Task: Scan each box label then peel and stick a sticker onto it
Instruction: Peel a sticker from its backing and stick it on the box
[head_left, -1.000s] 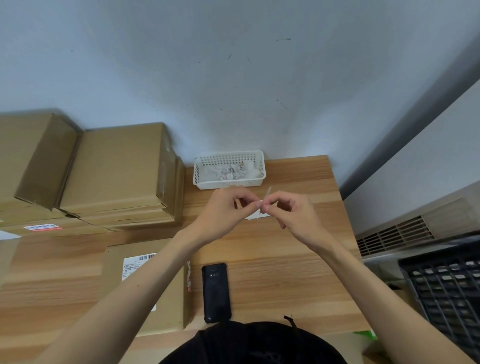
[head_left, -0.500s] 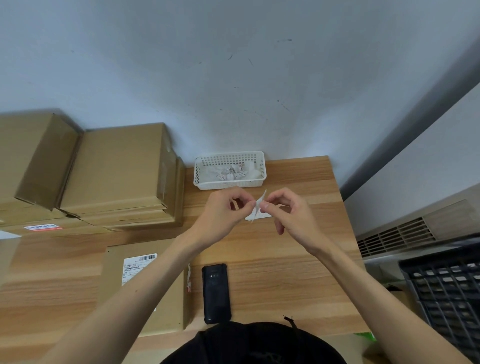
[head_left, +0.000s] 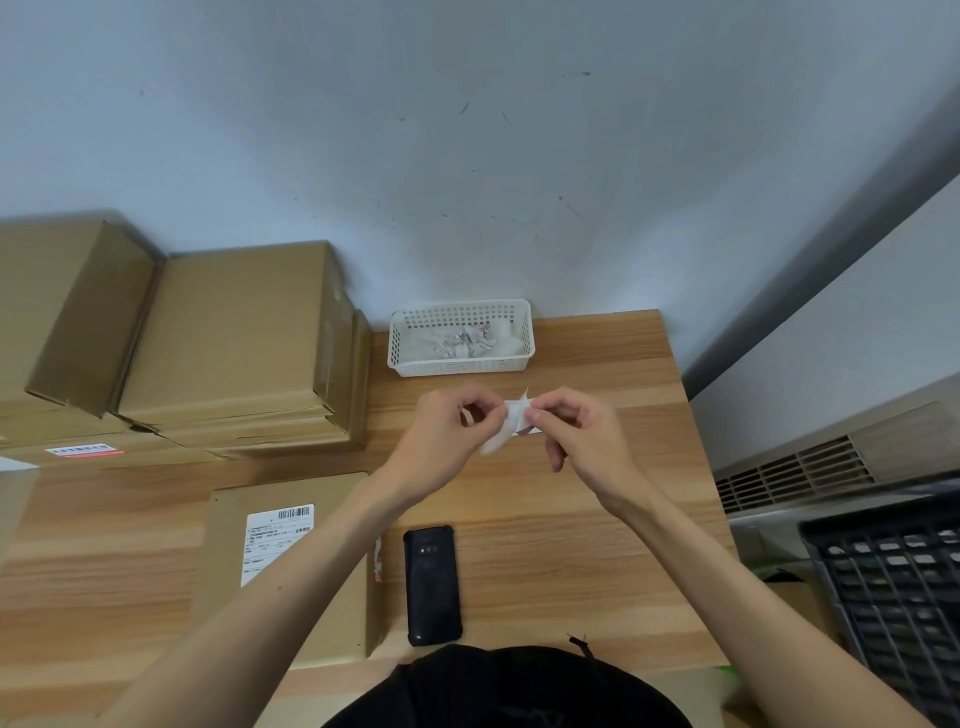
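Note:
Above the middle of the wooden table, my left hand (head_left: 451, 427) and my right hand (head_left: 575, 430) pinch a small white sticker with its backing (head_left: 508, 424) between their fingertips. The paper curls downward between the two hands. A flat cardboard box (head_left: 322, 613) with a white barcode label (head_left: 276, 540) lies at the front left, partly under my left forearm. A black handheld scanner (head_left: 432, 585) lies face down just right of that box.
A white perforated basket (head_left: 460, 365) holding crumpled paper scraps stands at the back against the wall. Stacked cardboard boxes (head_left: 228, 338) fill the back left. A dark plastic crate (head_left: 893, 582) and a vented unit stand off the table's right edge.
The paper between my fingers has come further apart and now hangs curled lower. Both hands stay close together in about the same spot.

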